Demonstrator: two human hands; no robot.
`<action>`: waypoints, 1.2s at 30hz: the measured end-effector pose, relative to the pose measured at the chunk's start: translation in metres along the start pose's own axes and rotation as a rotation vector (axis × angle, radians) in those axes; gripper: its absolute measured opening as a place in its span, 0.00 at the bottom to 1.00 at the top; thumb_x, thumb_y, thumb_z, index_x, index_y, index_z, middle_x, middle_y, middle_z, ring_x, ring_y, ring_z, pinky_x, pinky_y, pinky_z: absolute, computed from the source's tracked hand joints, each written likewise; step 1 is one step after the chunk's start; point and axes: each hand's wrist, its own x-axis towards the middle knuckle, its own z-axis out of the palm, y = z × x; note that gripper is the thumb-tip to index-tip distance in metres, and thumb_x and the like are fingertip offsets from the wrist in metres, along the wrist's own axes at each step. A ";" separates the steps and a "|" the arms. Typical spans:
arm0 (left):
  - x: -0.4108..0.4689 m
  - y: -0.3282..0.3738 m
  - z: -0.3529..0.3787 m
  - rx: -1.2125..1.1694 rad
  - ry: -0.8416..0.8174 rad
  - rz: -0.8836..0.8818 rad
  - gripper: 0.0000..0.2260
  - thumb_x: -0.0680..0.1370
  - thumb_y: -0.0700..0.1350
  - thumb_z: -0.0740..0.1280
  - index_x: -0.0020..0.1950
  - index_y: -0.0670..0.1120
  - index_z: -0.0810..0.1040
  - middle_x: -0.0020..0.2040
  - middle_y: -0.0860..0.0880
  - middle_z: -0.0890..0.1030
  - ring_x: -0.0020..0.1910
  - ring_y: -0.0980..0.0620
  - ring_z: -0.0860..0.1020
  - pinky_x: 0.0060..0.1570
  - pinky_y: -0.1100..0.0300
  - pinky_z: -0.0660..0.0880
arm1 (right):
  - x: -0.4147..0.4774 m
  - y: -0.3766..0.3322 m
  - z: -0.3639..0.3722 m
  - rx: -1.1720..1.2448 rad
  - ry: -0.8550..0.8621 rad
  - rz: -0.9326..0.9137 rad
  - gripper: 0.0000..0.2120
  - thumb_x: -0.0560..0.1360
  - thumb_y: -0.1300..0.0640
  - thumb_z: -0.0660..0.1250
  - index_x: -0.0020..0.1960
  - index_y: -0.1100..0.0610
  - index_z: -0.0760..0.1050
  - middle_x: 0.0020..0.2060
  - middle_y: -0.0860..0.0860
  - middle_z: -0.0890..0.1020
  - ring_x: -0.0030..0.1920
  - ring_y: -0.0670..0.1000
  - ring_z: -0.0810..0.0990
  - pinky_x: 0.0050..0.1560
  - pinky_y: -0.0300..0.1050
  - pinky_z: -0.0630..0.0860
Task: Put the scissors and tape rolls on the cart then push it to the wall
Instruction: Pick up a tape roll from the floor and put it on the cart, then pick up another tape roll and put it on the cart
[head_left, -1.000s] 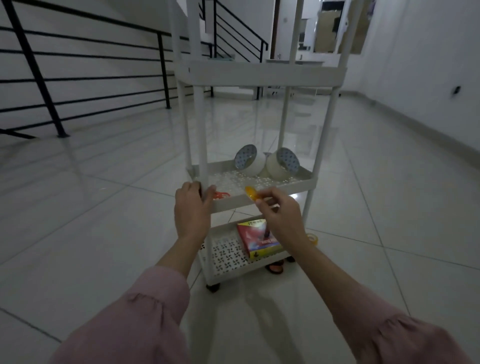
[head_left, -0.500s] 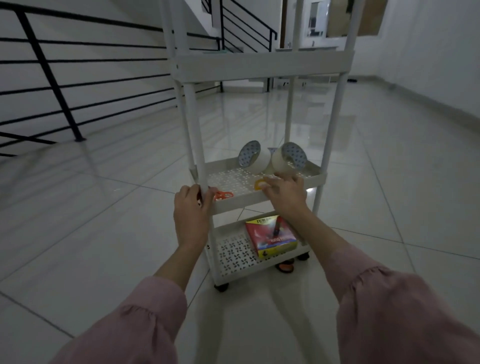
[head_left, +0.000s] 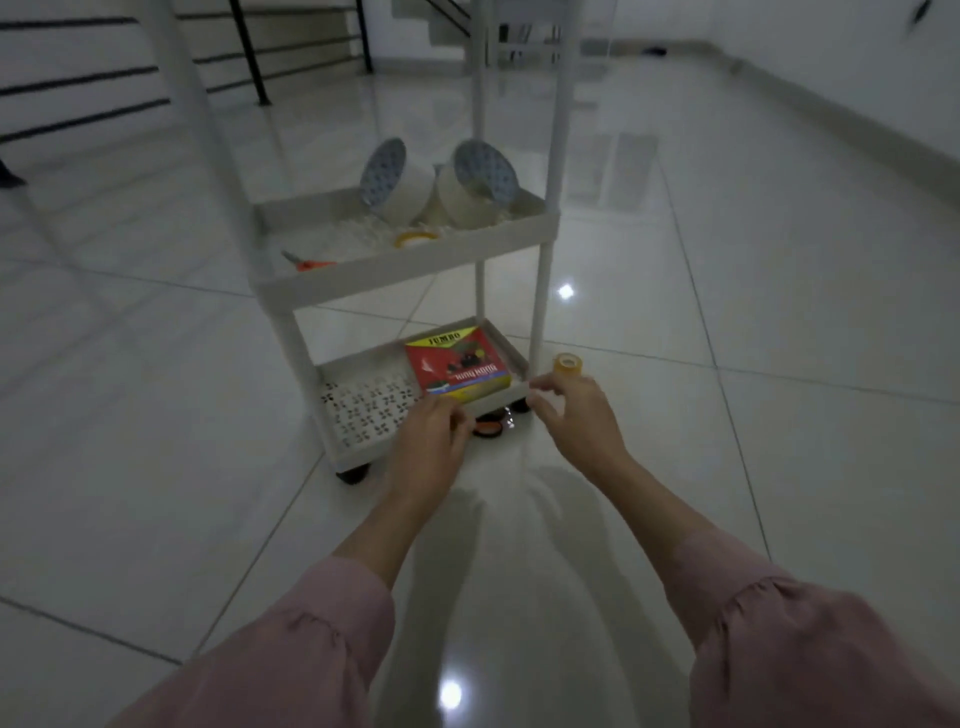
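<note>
The white three-tier cart (head_left: 415, 260) stands on the tiled floor ahead of me. Its middle shelf holds two large white tape rolls (head_left: 402, 182) (head_left: 475, 184), a small yellow tape roll (head_left: 414, 238) and orange-handled scissors (head_left: 311, 264). Another small yellow tape roll (head_left: 568, 364) stands on the floor by the cart's near right leg. A dark roll with an orange centre (head_left: 488, 429) lies on the floor under the bottom shelf's edge. My left hand (head_left: 431, 436) is low, its fingertips at the dark roll. My right hand (head_left: 574, 421) hovers just below the yellow floor roll with its fingers apart and empty.
A red and yellow box (head_left: 457, 366) lies on the cart's bottom shelf (head_left: 374, 410). A black stair railing (head_left: 249, 57) runs along the left. A white wall (head_left: 857, 67) with a skirting board runs along the right.
Both hands have left the middle shelf and dropped to floor level by the bottom shelf. The small yellow roll my right hand carried now lies on the middle shelf. My view has tilted down.
</note>
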 end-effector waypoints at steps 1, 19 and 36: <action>-0.003 -0.007 0.018 0.029 -0.103 -0.009 0.07 0.76 0.43 0.63 0.48 0.40 0.77 0.50 0.42 0.78 0.52 0.44 0.74 0.47 0.56 0.67 | -0.007 0.015 0.007 -0.026 -0.051 0.022 0.12 0.75 0.56 0.65 0.57 0.59 0.77 0.54 0.57 0.80 0.58 0.57 0.73 0.54 0.42 0.66; 0.022 -0.048 0.152 0.162 -0.252 0.055 0.07 0.75 0.44 0.65 0.47 0.41 0.75 0.51 0.42 0.75 0.52 0.44 0.72 0.44 0.57 0.64 | -0.005 0.144 0.063 -0.190 -0.376 0.105 0.23 0.75 0.52 0.65 0.69 0.53 0.68 0.70 0.49 0.69 0.70 0.51 0.64 0.69 0.44 0.60; 0.018 0.024 0.016 0.016 -0.352 0.717 0.04 0.72 0.41 0.69 0.42 0.42 0.76 0.44 0.44 0.80 0.43 0.46 0.77 0.42 0.55 0.75 | -0.008 0.030 -0.025 0.600 -0.381 0.534 0.09 0.74 0.56 0.67 0.39 0.60 0.79 0.30 0.54 0.78 0.27 0.48 0.73 0.26 0.38 0.67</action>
